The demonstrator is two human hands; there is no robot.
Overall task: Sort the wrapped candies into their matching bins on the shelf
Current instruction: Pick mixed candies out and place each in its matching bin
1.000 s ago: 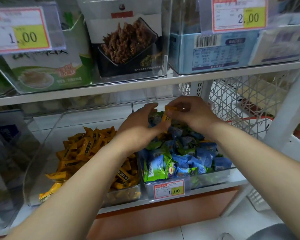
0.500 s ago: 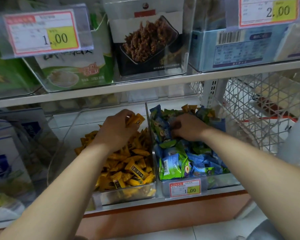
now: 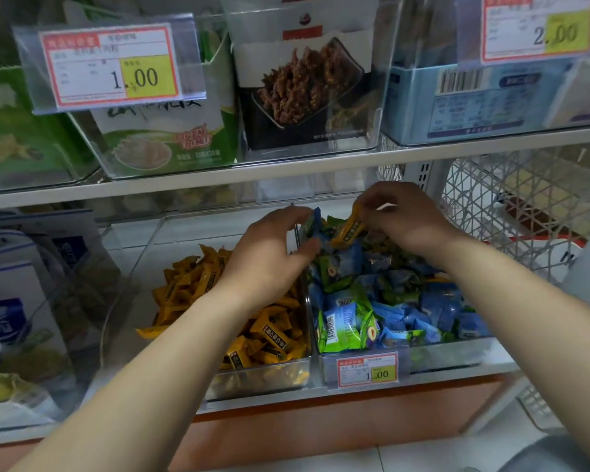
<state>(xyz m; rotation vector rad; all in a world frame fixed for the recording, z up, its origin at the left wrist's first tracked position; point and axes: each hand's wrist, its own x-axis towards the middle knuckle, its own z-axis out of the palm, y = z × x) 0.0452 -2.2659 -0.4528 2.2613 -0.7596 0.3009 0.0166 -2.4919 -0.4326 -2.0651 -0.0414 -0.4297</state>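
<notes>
Hovering above clear bins (image 3: 450,356) on a white shelf (image 3: 321,172), right hand (image 3: 410,223) pinches yellow candy (image 3: 349,229); left hand (image 3: 269,255) loose.

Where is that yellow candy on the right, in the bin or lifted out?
Lifted: the right hand pinches the yellow candy by its upper end over the blue and green candies; its lower tip may touch them.

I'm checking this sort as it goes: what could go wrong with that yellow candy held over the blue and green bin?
1. The right hand pinches the yellow candy by one end; a slipping grip would likely drop it among the blue and green candies.
2. The left hand reaches over the divider beside that heap and might knock some into the yellow bin.
</notes>
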